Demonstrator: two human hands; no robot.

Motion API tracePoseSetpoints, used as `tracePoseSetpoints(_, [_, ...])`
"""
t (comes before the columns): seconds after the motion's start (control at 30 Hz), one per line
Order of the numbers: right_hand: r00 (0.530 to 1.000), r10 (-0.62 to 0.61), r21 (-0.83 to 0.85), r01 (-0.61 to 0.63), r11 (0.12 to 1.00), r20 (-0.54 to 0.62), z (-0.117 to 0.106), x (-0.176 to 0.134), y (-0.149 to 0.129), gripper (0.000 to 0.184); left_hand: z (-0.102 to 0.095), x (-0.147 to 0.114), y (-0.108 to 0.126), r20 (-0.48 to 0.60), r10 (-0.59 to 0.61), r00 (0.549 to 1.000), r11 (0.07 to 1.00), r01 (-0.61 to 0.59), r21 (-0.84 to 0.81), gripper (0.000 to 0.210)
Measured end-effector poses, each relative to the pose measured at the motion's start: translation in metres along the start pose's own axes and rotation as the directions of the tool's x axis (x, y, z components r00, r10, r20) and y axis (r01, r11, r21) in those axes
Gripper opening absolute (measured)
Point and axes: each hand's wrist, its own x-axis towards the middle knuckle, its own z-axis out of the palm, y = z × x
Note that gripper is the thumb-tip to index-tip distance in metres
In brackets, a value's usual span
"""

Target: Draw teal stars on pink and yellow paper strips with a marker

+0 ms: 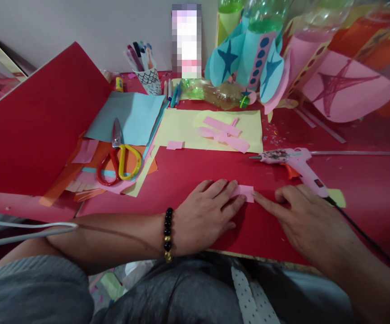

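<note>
A small pink paper strip (248, 193) lies flat on the red tabletop in front of me. My left hand (208, 211), with a bead bracelet on its wrist, rests over the strip's left part, fingers stretched out and covering that end. At the strip's right end, the index fingertip of my right hand (299, 211) touches or nearly touches the paper; its other fingers are curled, and nothing shows in them. Just beyond that hand lies a pink hot glue gun (287, 157). Pink paper petal shapes (224, 137) sit on a pale yellow sheet (181, 126) farther back.
Scissors (116, 157) with red and yellow handles lie on coloured paper at left, beside a blue sheet (127, 114). Behind stand a pen cup (149, 81), a lying plastic bottle (215, 92) and paper-covered bottle rockets (249, 58). The gun's black cord (360, 229) runs right.
</note>
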Motion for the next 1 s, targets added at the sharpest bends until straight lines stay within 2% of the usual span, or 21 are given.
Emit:
tracePoseSetpoints(0.57, [1.0, -0.001, -0.001, 0.001, 1.0, -0.012, 0.0002, -0.001, 0.001, 0.06, 0.0015, 0.0, -0.0011, 0.002, 0.031, 1.0, 0.999, -0.031, 0.028, 0.05])
tracePoseSetpoints(1.0, [0.996, -0.081, 0.036, 0.082, 0.996, -0.027, -0.0041, -0.0063, -0.0005, 0.064, -0.0013, 0.0015, -0.0012, 0.016, 0.028, 0.999, 0.999, -0.028, 0.015, 0.047])
